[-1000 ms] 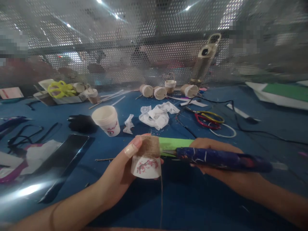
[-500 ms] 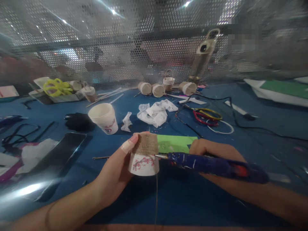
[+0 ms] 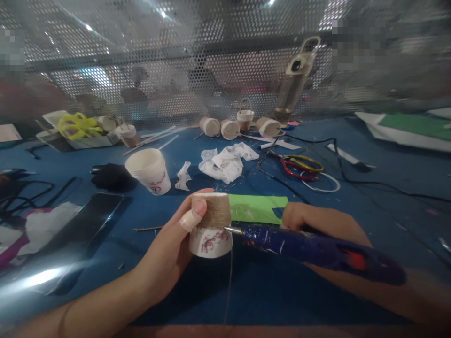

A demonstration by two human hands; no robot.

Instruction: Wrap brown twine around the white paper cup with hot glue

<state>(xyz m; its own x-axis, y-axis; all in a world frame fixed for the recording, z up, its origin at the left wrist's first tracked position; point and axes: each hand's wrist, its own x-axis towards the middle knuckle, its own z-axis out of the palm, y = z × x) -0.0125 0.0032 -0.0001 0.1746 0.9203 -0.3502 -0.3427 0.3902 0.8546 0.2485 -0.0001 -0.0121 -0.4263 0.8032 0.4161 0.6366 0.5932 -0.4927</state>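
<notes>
My left hand [image 3: 176, 244] grips a small paper cup [image 3: 211, 244] with a pink blossom print, its thumb lying across the wrapped part. Brown twine [image 3: 216, 211] is wound in tight rows around the cup's upper half, and a loose strand hangs from it toward the table's front. My right hand [image 3: 320, 225] is closed around a dark blue hot glue gun [image 3: 282, 239] with a red patch. The metal nozzle [image 3: 233, 230] points left and meets the cup at the lower edge of the twine. Most of the right fingers are hidden behind the gun.
A green sheet [image 3: 259, 208] lies behind the cup. Stacked paper cups [image 3: 150, 171], white lace [image 3: 227, 162] and a phone [image 3: 100, 216] are around. Twine-wrapped cups [image 3: 230, 129] and a bottle [image 3: 294, 80] stand by the mesh panel [image 3: 169, 75]. Scissors [image 3: 303, 166] and a black cord [image 3: 338, 155] lie right.
My left hand has turned the cup slightly, so its rim and more blossom print show. The glue gun's nozzle has stayed against the twine's edge, its body tilting a little lower at the right.
</notes>
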